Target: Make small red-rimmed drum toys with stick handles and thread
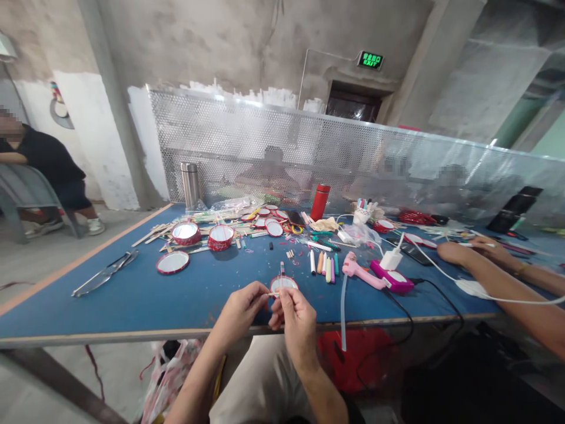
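Near the table's front edge, my left hand and my right hand meet, each pinching a thin pale stick between thumb and fingers. Its exact kind is too small to make out. Just behind the fingers lies a round white disc with a red rim, partly covered by my right hand. A small narrow piece stands out from the disc's far side. To the right, several coloured markers lie side by side, with a pink hot glue gun beyond them.
Stacked red-rimmed discs, loose sticks and plastic bags spread across the back. Eyeglasses lie at left. A steel flask and red bottle stand behind. A purple power strip trails cables near a co-worker's arms.
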`<act>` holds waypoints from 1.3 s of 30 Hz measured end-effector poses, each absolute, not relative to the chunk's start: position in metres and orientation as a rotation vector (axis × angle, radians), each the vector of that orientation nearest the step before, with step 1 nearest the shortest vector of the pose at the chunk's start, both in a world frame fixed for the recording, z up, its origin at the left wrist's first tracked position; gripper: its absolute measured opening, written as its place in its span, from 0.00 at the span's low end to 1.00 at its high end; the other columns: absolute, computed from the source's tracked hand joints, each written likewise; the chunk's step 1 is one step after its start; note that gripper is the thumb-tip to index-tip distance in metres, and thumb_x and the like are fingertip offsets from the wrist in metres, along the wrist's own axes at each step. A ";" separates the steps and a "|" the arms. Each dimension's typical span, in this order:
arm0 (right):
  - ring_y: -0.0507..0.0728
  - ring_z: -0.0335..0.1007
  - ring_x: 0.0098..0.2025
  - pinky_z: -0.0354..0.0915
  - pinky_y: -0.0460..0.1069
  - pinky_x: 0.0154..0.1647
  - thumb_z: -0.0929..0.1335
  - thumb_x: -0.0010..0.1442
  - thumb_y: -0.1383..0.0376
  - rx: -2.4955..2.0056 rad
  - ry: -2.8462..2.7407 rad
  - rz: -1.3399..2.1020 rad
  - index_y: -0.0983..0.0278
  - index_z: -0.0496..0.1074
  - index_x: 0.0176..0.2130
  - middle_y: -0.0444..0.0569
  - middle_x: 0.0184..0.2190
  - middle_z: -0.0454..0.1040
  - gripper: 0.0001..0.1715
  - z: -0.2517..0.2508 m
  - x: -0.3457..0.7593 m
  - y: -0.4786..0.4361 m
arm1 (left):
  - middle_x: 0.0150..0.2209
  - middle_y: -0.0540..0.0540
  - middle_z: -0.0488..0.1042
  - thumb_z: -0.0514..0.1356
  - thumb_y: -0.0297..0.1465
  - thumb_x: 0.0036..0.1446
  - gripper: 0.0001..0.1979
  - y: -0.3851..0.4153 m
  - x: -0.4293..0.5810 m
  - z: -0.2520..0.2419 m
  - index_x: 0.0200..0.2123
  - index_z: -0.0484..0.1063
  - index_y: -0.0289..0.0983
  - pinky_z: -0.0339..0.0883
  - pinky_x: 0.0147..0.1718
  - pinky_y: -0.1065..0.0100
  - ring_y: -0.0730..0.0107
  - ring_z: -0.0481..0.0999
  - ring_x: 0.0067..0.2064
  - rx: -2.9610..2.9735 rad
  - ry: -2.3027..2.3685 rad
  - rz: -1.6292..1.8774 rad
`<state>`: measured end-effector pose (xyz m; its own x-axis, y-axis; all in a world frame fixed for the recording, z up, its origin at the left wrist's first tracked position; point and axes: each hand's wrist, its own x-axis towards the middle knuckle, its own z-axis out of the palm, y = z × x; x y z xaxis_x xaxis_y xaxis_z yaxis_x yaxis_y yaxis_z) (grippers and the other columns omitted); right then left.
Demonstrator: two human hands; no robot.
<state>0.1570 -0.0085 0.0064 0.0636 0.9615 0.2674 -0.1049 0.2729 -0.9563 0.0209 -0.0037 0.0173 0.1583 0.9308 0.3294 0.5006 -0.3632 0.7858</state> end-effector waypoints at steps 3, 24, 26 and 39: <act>0.46 0.64 0.14 0.61 0.40 0.13 0.64 0.59 0.50 -0.952 -1.220 0.998 0.65 0.68 0.28 0.39 0.19 0.66 0.21 0.008 0.157 -0.010 | 0.26 0.51 0.73 0.51 0.37 0.59 0.12 -0.005 0.022 0.019 0.31 0.70 0.37 0.61 0.29 0.73 0.71 0.69 0.29 1.944 1.392 1.114; 0.46 0.61 0.13 0.59 0.40 0.11 0.63 0.59 0.52 -1.002 -1.207 0.990 0.63 0.65 0.27 0.37 0.17 0.64 0.18 0.010 0.155 -0.010 | 0.27 0.50 0.75 0.53 0.37 0.58 0.13 -0.005 0.023 0.022 0.31 0.73 0.37 0.62 0.31 0.73 0.70 0.72 0.30 1.922 1.381 1.126; 0.46 0.61 0.13 0.59 0.39 0.11 0.63 0.59 0.52 -1.006 -1.215 0.991 0.63 0.65 0.26 0.37 0.17 0.64 0.19 0.011 0.155 -0.010 | 0.28 0.50 0.76 0.53 0.37 0.58 0.12 -0.004 0.023 0.021 0.31 0.73 0.37 0.63 0.31 0.73 0.70 0.72 0.30 1.915 1.403 1.136; 0.46 0.61 0.14 0.59 0.40 0.11 0.62 0.60 0.49 -0.979 -1.236 1.000 0.64 0.67 0.30 0.38 0.18 0.64 0.21 0.019 0.154 -0.005 | 0.25 0.52 0.75 0.53 0.37 0.58 0.12 -0.003 0.023 0.017 0.29 0.72 0.38 0.62 0.29 0.74 0.71 0.71 0.28 1.931 1.412 1.140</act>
<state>0.1541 -0.0049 0.0194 0.0632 0.9608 0.2699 -0.0639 0.2738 -0.9597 0.0225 -0.0028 0.0166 0.1175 0.9338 0.3379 0.5276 -0.3470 0.7754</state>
